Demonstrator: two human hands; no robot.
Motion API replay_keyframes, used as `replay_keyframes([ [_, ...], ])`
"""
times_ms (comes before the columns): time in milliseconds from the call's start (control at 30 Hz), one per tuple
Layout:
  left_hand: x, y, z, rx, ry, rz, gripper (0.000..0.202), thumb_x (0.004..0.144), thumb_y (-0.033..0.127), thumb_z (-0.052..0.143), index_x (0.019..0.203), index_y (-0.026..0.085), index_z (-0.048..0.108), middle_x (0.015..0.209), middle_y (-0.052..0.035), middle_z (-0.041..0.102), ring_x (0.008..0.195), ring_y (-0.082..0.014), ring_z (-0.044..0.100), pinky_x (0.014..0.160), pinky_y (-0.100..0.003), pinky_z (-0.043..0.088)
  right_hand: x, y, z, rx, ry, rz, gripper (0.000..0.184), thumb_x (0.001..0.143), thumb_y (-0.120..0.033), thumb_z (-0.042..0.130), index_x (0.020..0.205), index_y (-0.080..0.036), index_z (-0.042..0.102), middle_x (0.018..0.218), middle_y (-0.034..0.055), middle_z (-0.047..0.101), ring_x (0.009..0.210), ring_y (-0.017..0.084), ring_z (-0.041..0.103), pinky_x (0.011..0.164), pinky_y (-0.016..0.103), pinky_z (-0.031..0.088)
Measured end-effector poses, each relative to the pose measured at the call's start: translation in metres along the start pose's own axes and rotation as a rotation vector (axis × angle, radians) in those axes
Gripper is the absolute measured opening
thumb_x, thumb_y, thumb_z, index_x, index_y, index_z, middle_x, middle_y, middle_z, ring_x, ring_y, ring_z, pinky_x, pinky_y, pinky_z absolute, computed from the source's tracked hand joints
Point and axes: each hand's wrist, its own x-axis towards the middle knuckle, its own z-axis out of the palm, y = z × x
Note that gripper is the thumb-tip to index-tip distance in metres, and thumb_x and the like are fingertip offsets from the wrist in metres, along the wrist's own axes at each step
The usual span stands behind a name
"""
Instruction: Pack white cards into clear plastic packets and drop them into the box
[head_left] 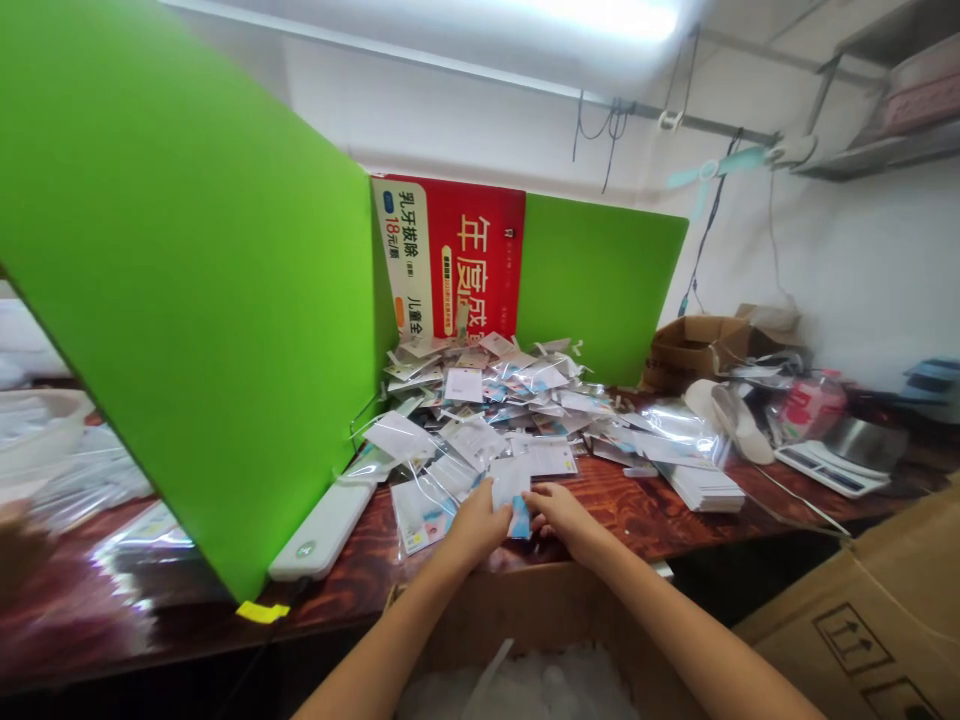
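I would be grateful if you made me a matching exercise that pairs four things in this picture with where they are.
Things:
1. White-and-blue card
2. Yellow strip
3. Stack of white cards
4. Red panel

Places:
A. Behind the heap of packets
B. Between the left hand and the right hand
C. On the table, to the right of the heap
D. At the bottom corner of the left green panel

Right pairs: 1-B, 2-D, 3-C, 4-A.
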Motion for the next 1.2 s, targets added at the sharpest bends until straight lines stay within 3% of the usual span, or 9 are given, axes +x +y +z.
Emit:
replay_keyframes([
  [100,0.002,-0.001,0.001,-0.101,-0.006,-0.059,0.04,0.077,0.023,0.055,0.114,0.007,0.055,0.097,-0.0155,0.068,0.092,-0.0279,0.065,0.083,-0.038,0.049,-0.002,-0.003,0.004,-0.05,-0.046,-0.079,0.016,0.073,-0.031,0.056,0.078,-0.016,0.057,0.053,-0.0011,0.056,0.045,0.015,0.053,0.042,0.024,0.04],
  [200,0.0,0.006,0.0,-0.205,0.002,-0.062,0.045,0.082,0.029,0.054,0.122,0.009,0.048,0.103,-0.014,0.066,0.093,-0.0245,0.064,0.081,-0.034,0.05,-0.016,-0.008,0.007,-0.078,-0.016,-0.219,0.019,0.074,-0.029,0.057,0.088,-0.017,0.058,0.074,0.0034,0.065,0.067,0.019,0.061,0.061,0.031,0.05],
  [333,-0.009,0.019,-0.003,-0.449,-0.065,0.07,0.055,0.075,0.042,0.068,0.118,0.013,0.051,0.105,-0.0099,0.063,0.098,-0.0242,0.061,0.084,-0.033,0.05,-0.039,-0.011,0.012,-0.153,0.007,-0.455,0.033,0.072,-0.022,0.062,0.104,-0.019,0.056,0.101,0.0073,0.066,0.094,0.024,0.061,0.085,0.038,0.049],
  [433,-0.014,0.023,-0.005,-0.64,-0.129,0.151,0.057,0.068,0.042,0.076,0.113,0.014,0.055,0.106,-0.0095,0.063,0.105,-0.0262,0.058,0.092,-0.035,0.046,-0.046,-0.011,0.012,-0.25,0.006,-0.641,0.04,0.072,-0.02,0.062,0.111,-0.02,0.055,0.117,0.0098,0.061,0.111,0.025,0.057,0.098,0.042,0.044],
  [600,-0.016,0.027,-0.011,-0.724,-0.156,0.157,0.06,0.07,0.046,0.074,0.117,0.013,0.056,0.11,-0.0119,0.065,0.104,-0.0283,0.06,0.094,-0.039,0.045,-0.049,-0.017,-0.002,-0.342,0.062,-0.771,0.025,0.083,-0.023,0.055,0.106,-0.02,0.061,0.12,0.0106,0.061,0.114,0.024,0.056,0.099,0.042,0.046],
  [700,-0.02,0.033,-0.016,-0.573,-0.124,0.216,0.045,0.081,0.047,0.062,0.111,0.013,0.062,0.106,-0.0122,0.068,0.1,-0.0282,0.062,0.091,-0.04,0.047,-0.06,-0.029,-0.013,-0.37,0.246,-0.896,0.02,0.088,-0.022,0.051,0.105,-0.021,0.061,0.108,0.0099,0.065,0.105,0.023,0.062,0.091,0.039,0.051],
  [833,-0.024,0.033,-0.021,-0.204,-0.029,0.477,0.038,0.089,0.029,0.049,0.125,0.017,0.058,0.127,-0.0102,0.061,0.118,-0.0258,0.055,0.106,-0.04,0.039,-0.081,-0.048,-0.02,-0.513,0.467,-1.159,0.031,0.086,-0.015,0.053,0.115,-0.023,0.058,0.117,0.0119,0.062,0.111,0.025,0.059,0.092,0.043,0.05],
  [1033,-0.02,0.02,-0.026,0.213,0.095,0.654,0.076,0.061,-0.004,0.045,0.136,0.011,0.046,0.143,-0.0153,0.045,0.136,-0.0254,0.038,0.114,-0.045,0.031,-0.091,-0.057,-0.017,-0.677,0.312,-1.332,0.03,0.082,-0.007,0.05,0.104,-0.023,0.063,0.092,0.0077,0.069,0.091,0.022,0.065,0.081,0.039,0.051],
  [1200,-0.022,0.027,-0.029,0.396,0.15,0.726,0.082,0.056,-0.007,0.041,0.136,0.012,0.046,0.142,-0.0142,0.048,0.135,-0.0253,0.04,0.112,-0.048,0.035,-0.088,-0.048,-0.02,-0.774,0.237,-1.341,0.05,0.081,-0.009,0.049,0.129,-0.023,0.053,0.118,0.0102,0.066,0.111,0.026,0.06,0.092,0.043,0.048],
])
